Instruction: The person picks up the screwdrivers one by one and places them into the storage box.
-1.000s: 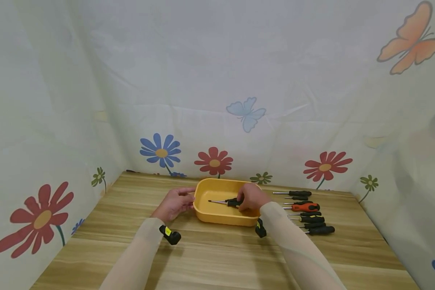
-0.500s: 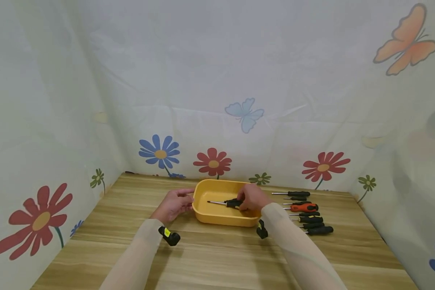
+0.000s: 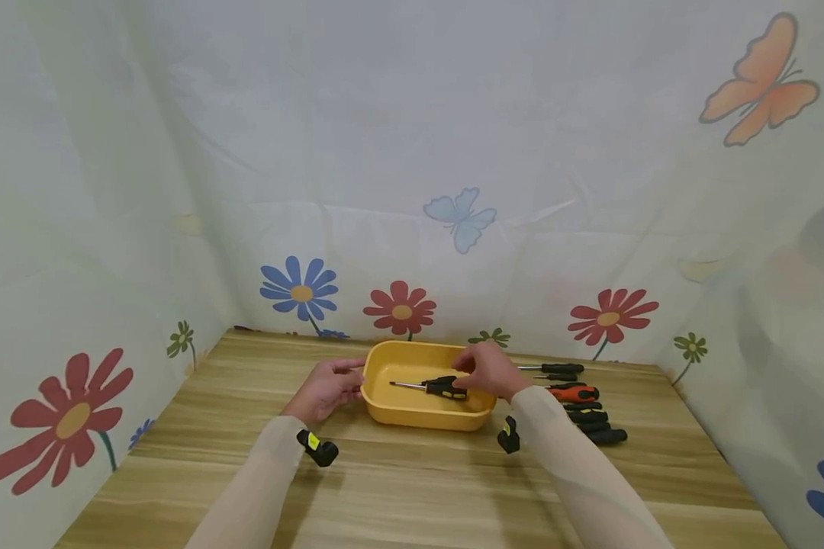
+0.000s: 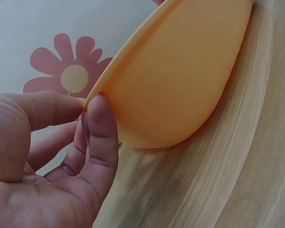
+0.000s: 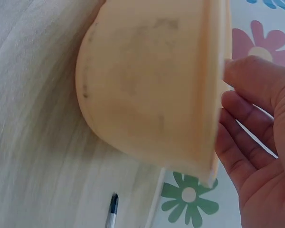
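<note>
Your left hand (image 3: 324, 392) pinches the rim of the yellow tray (image 3: 426, 418); your right hand (image 3: 489, 370), thumb and fingers parted, hangs near the screwdrivers (image 3: 442, 390) inside.

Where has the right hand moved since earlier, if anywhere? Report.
Yes: in the head view, the right hand has shifted rightward against the blue butterfly.

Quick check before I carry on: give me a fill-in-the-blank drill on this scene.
1. The rim of the yellow tray is pinched by the person's ____.
2. In the head view, the screwdrivers outside the tray lie to its ____.
3. The metal shaft inside the tray points to the person's ____.

Missing words: left hand; right; left.
</note>
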The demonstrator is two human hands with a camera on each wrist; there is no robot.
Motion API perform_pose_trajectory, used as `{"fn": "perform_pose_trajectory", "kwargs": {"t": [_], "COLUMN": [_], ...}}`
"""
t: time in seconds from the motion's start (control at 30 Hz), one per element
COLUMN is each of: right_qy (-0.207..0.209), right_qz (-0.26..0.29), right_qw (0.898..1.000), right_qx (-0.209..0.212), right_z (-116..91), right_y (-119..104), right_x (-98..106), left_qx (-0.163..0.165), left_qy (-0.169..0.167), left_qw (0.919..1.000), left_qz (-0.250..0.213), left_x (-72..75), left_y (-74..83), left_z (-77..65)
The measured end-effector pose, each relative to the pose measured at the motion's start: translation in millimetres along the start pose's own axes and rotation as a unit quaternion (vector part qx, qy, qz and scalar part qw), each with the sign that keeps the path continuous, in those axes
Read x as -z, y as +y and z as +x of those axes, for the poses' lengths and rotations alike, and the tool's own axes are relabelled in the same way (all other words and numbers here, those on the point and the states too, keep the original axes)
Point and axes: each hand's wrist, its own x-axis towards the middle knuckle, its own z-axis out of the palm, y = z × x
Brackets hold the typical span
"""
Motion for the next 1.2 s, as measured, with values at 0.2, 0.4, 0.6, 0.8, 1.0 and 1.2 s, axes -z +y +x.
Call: {"fn": "perform_pose_trajectory", "kwargs": {"t": [0.2, 0.4, 0.6, 0.8, 1.0, 1.2], "right_qy": [0.009, 0.012, 0.032, 0.044, 0.055, 0.065], "right_qz": [0.004, 0.021, 0.047, 0.075, 0.074, 0.076], "right_qw": [1.000, 1.000, 0.998, 0.996, 0.995, 0.994], "right_qx": [-0.002, -0.020, -0.025, -0.035, -0.036, -0.042], "right_z": [-9.1, -18.6, -31.3, -43.6, -54.1, -67.0], "right_y": [0.0, 7.2, 18.8, 29.3, 39.2, 49.7], "right_x": [12.8, 25.0, 35.1, 42.5, 50.0, 57.4], "left_qx": [0.006, 0.003, -0.001, 0.001, -0.003, -0.003], "left_qy": [-0.003, -0.004, -0.006, -0.006, -0.008, -0.007], "left_qw": [1.0000, 1.0000, 1.0000, 1.0000, 1.0000, 1.0000], "left_qz": [0.000, 0.001, -0.001, 0.002, -0.001, -0.001], "left_x": [1.2, 2.1, 2.5, 2.9, 2.3, 0.7], "left_y": [0.6, 0.6, -0.9, -1.3, -0.6, -0.2], "left_z": [0.0, -0.8, 0.6, 0.1, -1.3, -0.7]}}
